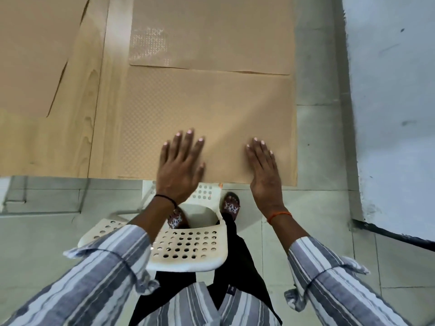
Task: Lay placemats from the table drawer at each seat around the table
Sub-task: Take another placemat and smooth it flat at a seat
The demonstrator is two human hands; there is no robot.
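Note:
A tan dotted placemat (pixel 207 109) lies flat at the near right corner of the light wooden table (pixel 103 114). My left hand (pixel 180 164) rests palm down on its near edge, fingers spread. My right hand (pixel 264 170) lies flat on the mat near its right side, fingers together. Neither hand holds anything. A second tan placemat (pixel 223 36) lies beyond the first, their edges meeting. A third placemat (pixel 33 55) lies at the far left of the table.
A white perforated plastic chair (pixel 188 250) stands between me and the table's near edge, pushed partly under it. Grey floor tiles (pixel 317 231) surround the table. A pale wall (pixel 395 102) runs along the right.

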